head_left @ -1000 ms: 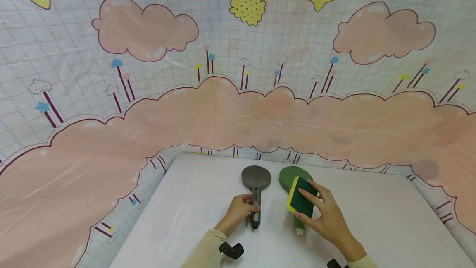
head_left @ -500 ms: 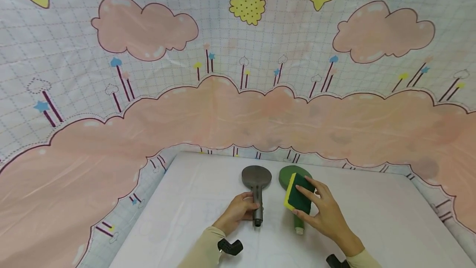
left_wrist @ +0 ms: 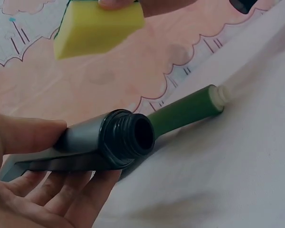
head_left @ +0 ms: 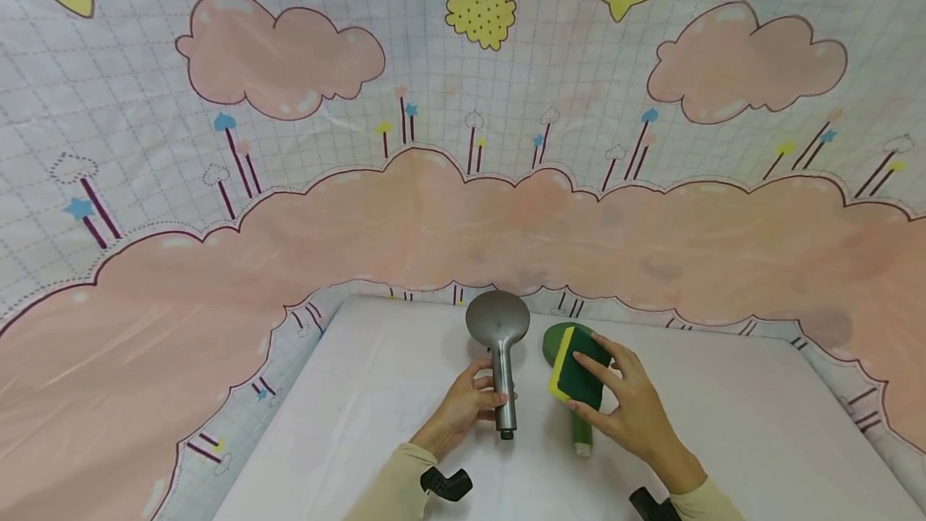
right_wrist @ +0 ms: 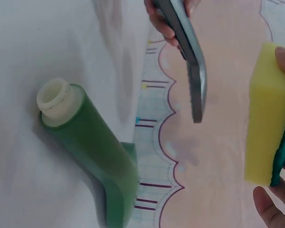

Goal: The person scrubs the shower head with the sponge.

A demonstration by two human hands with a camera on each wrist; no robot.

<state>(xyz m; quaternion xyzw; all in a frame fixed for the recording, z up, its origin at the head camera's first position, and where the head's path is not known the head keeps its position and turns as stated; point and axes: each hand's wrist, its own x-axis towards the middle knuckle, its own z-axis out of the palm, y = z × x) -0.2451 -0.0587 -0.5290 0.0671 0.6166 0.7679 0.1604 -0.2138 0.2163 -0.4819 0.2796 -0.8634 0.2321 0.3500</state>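
My left hand (head_left: 460,408) grips the handle of a grey shower head (head_left: 497,320), its round head pointing away from me. The left wrist view shows the handle's threaded end (left_wrist: 133,135) facing the camera, thumb above and fingers below. In my right hand (head_left: 638,408) is a yellow and dark green sponge (head_left: 583,367), pinched between thumb and fingers, its yellow side to the left. A green shower head (right_wrist: 97,142) lies on the table beneath the sponge, its pale threaded end (head_left: 582,449) towards me; the sponge covers part of it in the head view.
The white table (head_left: 347,392) extends to both sides of the hands. Behind it hangs a patterned cloth (head_left: 434,223) with clouds and stars. Black devices are strapped at the left wrist (head_left: 445,484) and right wrist (head_left: 653,505).
My left hand has raised the grey shower head off the table and tilted its round end up. My right hand and the sponge have shifted slightly up and left.
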